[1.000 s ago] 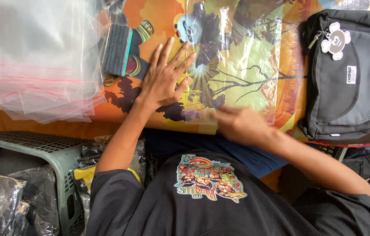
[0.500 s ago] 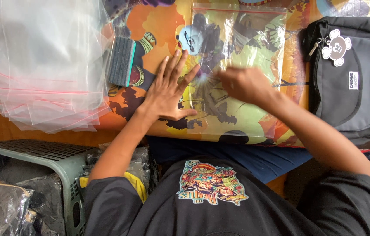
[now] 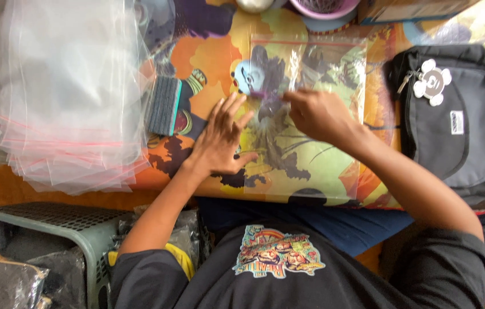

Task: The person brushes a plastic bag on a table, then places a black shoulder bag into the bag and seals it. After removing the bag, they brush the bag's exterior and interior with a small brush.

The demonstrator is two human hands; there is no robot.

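Observation:
A clear plastic bag [image 3: 334,171] with a red seal strip along its far edge lies flat on the colourful printed table cover [image 3: 208,51]. My left hand [image 3: 219,140] rests flat on the bag's left edge, fingers spread. My right hand [image 3: 317,114] sits on the middle of the bag with its fingers curled together and the fingertips pressing on the plastic near a dark printed figure. Whether anything is inside the bag cannot be made out.
A thick stack of clear bags [image 3: 65,97] lies at the left. A dark block with a teal edge [image 3: 163,106] sits beside it. A black backpack [image 3: 454,120] lies at the right, a green plastic crate [image 3: 53,223] at the lower left, a pink bowl [image 3: 322,7] at the far edge.
My right hand has slid from the bag's near edge up to its middle. My left hand has stayed flat on the bag's left side.

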